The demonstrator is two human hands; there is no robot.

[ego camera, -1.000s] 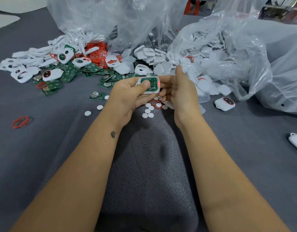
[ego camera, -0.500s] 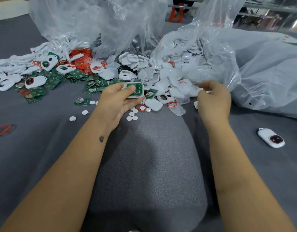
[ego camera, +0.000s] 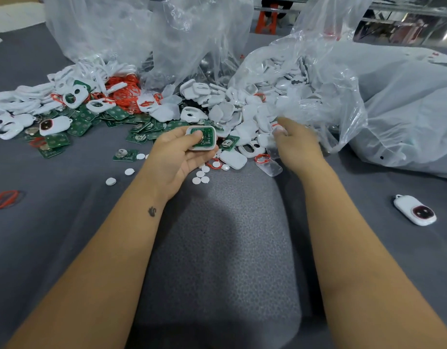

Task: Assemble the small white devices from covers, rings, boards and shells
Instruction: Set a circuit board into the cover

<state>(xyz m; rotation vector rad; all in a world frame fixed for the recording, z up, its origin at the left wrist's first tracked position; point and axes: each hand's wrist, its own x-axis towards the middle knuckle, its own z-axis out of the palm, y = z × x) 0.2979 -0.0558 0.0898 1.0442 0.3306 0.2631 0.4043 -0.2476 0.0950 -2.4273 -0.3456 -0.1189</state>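
Above grey felt (ego camera: 66, 222), left hand (ego camera: 177, 157) curled round half-built device (ego camera: 203, 138).

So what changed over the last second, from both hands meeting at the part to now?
The right hand left the white shell with the green board, swung right to the pile of white plastic covers beside the clear plastic bag, and now pinches something small and pale there; what it is I cannot tell. The left hand kept its grip on the shell, thumb on the board.

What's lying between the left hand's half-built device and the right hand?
Head view: a loose green board, a white cover and a white shell lie between the device and right hand.
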